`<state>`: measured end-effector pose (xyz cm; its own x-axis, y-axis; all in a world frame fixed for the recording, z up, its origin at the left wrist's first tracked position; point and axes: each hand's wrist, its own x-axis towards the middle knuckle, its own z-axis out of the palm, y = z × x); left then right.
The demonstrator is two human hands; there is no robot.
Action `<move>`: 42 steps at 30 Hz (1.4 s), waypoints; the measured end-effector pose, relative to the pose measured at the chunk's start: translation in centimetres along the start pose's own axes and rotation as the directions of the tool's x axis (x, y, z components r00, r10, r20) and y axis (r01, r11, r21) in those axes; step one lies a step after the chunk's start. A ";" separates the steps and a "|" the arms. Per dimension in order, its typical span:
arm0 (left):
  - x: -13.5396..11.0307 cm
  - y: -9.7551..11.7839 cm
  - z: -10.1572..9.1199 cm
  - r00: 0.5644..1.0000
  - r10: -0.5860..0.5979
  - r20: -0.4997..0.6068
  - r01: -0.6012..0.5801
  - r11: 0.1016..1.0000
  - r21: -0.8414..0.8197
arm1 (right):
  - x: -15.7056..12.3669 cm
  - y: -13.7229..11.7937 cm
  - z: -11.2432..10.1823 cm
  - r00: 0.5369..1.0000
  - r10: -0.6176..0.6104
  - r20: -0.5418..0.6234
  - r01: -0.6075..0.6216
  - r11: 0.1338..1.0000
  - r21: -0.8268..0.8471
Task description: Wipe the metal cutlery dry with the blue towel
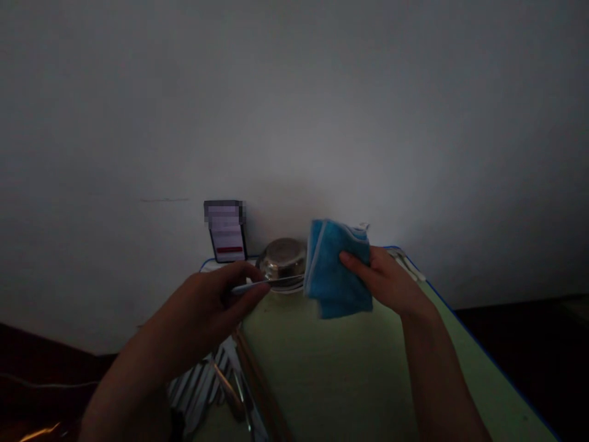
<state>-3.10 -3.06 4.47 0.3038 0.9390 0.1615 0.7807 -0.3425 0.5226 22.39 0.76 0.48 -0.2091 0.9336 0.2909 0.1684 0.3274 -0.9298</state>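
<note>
Head view. Noted in left hand (216, 301): slim utensil (246, 287), pinched between thumb and fingers, level, far end reaching the cloth, tip hidden. In right hand (386, 279): folded blue cloth (340, 270), gripped with thumb on near face, raised above green table (340, 368). Behind, between the hands: upturned metal bowl (283, 250), near the wall (294, 123). Left of bowl: phone (227, 236), propped upright. Below left forearm: assorted cutlery (197, 387), beside long brown sticks (260, 383). Beyond right hand: pale-handled pieces (407, 265) at table edge.

Dim grey wall (294, 92), green table (340, 374)
</note>
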 end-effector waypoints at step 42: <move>1.7 2.1 2.6 0.929 0.186 0.320 -0.106 0.962 -0.252 | 2.3 0.3 6.2 0.917 0.372 -0.141 -0.068 0.497 0.865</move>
<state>0.42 -2.24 3.68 0.6022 0.7981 -0.0209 0.5811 -0.4202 0.6969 15.98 2.11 -0.54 0.0067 0.9989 -0.0470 -0.7356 -0.0270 -0.6769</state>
